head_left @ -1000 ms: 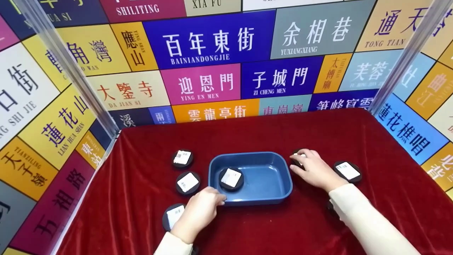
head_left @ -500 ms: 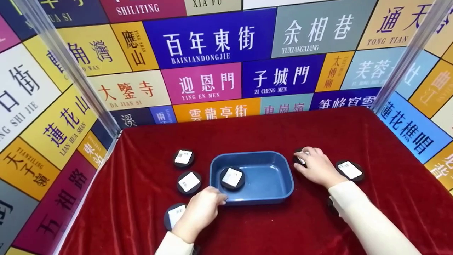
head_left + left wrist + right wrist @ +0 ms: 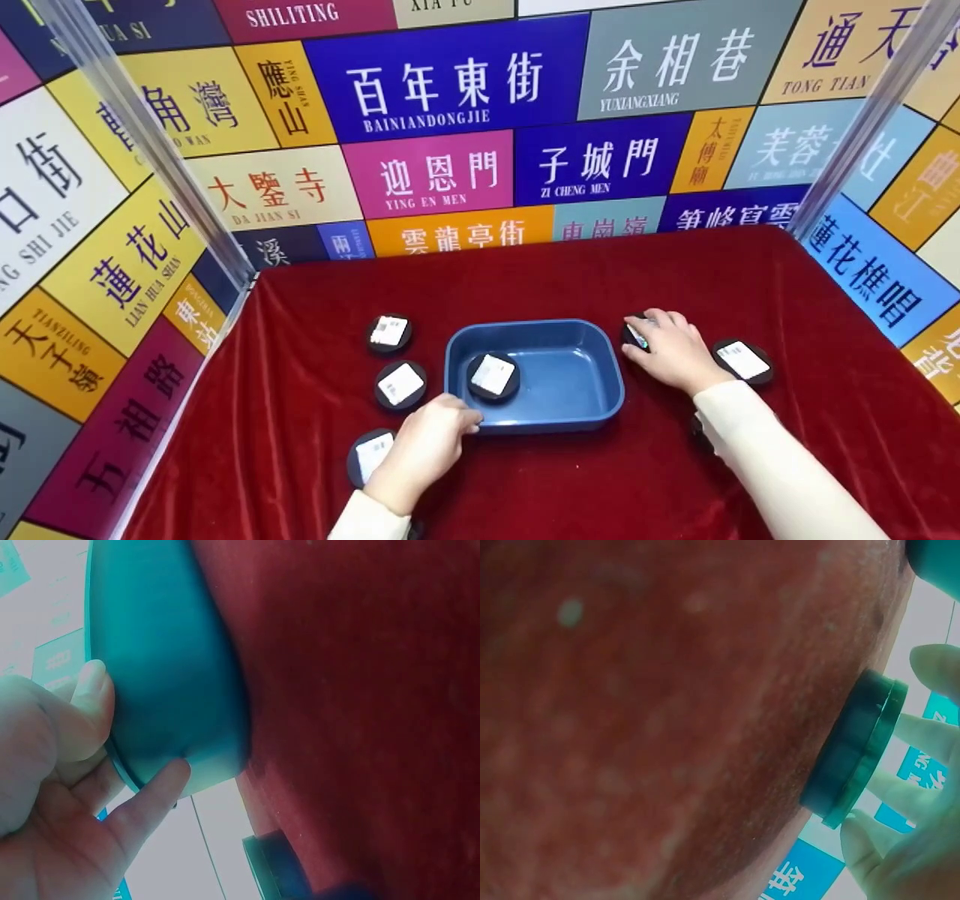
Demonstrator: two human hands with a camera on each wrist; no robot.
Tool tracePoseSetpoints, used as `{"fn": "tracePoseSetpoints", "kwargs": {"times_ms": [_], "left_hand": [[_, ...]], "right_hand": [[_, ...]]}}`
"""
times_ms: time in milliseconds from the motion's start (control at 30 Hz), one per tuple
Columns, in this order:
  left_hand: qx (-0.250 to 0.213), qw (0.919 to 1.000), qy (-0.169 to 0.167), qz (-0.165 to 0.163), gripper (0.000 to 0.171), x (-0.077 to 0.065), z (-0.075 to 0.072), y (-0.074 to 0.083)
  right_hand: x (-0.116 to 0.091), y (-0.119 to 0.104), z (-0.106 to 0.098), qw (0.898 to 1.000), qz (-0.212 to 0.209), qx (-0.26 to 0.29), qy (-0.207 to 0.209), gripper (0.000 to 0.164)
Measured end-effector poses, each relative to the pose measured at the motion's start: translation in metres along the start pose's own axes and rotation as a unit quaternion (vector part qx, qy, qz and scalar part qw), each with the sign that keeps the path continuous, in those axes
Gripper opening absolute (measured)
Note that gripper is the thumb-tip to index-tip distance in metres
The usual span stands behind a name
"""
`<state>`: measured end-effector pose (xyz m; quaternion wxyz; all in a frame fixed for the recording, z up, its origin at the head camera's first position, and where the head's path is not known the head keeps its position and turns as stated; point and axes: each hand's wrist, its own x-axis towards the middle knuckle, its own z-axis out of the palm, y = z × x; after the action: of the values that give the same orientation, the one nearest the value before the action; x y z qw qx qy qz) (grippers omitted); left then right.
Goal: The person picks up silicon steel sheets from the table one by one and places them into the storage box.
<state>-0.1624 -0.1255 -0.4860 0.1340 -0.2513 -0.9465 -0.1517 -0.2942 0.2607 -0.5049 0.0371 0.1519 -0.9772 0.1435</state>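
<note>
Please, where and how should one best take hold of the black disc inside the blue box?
Probably by its round side edge, from above and slightly right: the black disc lies with its white label up, bare floor of the blue box at right, the left wall close.

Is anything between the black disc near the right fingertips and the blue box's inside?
Besides the right hand, only the raised wall of the blue box; nothing else visible separates it from the black disc.
</note>
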Motion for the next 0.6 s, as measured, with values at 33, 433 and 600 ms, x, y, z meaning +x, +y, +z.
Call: {"fn": "tracePoseSetpoints", "kwargs": {"times_ms": [33, 433, 600], "left_hand": [[-0.001, 1.0000, 0.000, 0.000, 0.019, -0.0001, 0.0000, 0.0000], [0.001, 1.0000, -0.003, -0.003, 0.020, -0.0003, -0.0005, -0.0008], [0.002, 1.0000, -0.004, -0.004, 0.018, -0.0003, -0.0003, -0.0007]], "right_hand": [[0.0002, -0.0002, -0.0001, 1.000, -0.001, -0.001, 0.000, 0.055], [0.0054, 0.0005, -0.0004, 1.000, 0.008, 0.001, -0.006, 0.058], [0.0088, 0.0016, -0.0009, 1.000, 0.015, 0.000, -0.013, 0.059]]}}
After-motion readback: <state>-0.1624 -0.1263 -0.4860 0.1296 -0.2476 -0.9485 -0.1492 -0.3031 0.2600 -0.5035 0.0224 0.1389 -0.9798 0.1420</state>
